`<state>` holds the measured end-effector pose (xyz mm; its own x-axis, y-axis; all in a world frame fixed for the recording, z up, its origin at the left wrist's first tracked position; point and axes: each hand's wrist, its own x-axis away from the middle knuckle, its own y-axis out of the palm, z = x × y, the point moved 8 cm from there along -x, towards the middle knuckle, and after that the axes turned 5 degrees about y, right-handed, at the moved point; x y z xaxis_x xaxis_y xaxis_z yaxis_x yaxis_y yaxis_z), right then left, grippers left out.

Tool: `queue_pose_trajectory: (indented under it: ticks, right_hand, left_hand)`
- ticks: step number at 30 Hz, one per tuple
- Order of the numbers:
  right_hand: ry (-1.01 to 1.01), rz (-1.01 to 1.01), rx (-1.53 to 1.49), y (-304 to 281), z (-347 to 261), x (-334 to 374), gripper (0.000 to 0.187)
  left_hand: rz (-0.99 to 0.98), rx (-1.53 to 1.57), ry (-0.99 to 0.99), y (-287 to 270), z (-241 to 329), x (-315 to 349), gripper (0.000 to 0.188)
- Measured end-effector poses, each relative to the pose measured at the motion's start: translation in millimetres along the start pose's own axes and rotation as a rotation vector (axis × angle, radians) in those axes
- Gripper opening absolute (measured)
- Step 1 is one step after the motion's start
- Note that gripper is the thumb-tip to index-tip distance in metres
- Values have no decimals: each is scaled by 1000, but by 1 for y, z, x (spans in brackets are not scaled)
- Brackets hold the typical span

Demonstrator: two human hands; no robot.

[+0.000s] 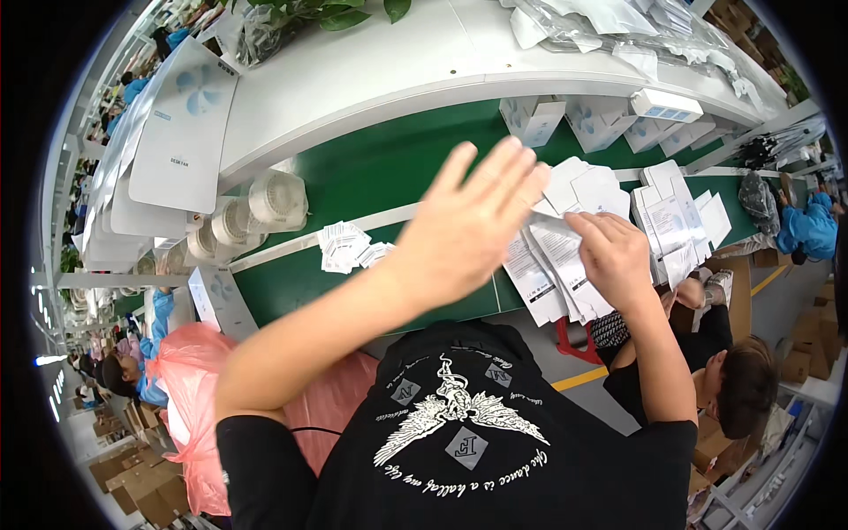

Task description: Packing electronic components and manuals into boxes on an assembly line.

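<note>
My left hand (481, 221) is raised over the green worktable, palm down, its fingers stretched out and nothing gripped. The fingertips reach the left side of a pile of flat white printed cartons (552, 272). My right hand (611, 258) is closed, thumb and fingers pinched at the upper edge of a carton in this pile. Part of that carton is covered by the hand. Beyond the hands lie more flat cartons (590, 187), overlapping one another. Another stack of flat cartons (670, 216) rests just right of my right hand.
Small white slips (343, 246) lie left of my left forearm. Wrapped round white parts (276, 199) stand farther left. Upright boxes (533, 117) line the back under a white shelf (353, 84). A pink plastic bag (199, 380) bulges at lower left. Another person (742, 380) sits low at right.
</note>
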<state>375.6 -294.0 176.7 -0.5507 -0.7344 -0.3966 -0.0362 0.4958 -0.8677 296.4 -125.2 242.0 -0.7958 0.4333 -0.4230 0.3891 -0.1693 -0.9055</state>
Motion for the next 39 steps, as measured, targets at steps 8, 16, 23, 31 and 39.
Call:
queue_pose_trajectory:
  ticks: [8, 16, 23, 31, 39]
  right_hand:
    - [397, 579, -357, 30, 6, -4, 69]
    - [343, 383, -227, 148, -34, 0, 67]
    - [375, 199, -142, 170, -84, -14, 42]
    - [125, 279, 42, 140, -166, -22, 23]
    - [654, -284, -432, 154, -189, -16, 21]
  left_hand:
    - [268, 579, -739, 73, -61, 122, 25]
    - [204, 364, -866, 54, -83, 212, 27]
    - [112, 320, -926, 44, -84, 261, 30]
    - [-84, 531, -1084, 49, -102, 297, 44]
    - [262, 704, -532, 88, -79, 299, 115]
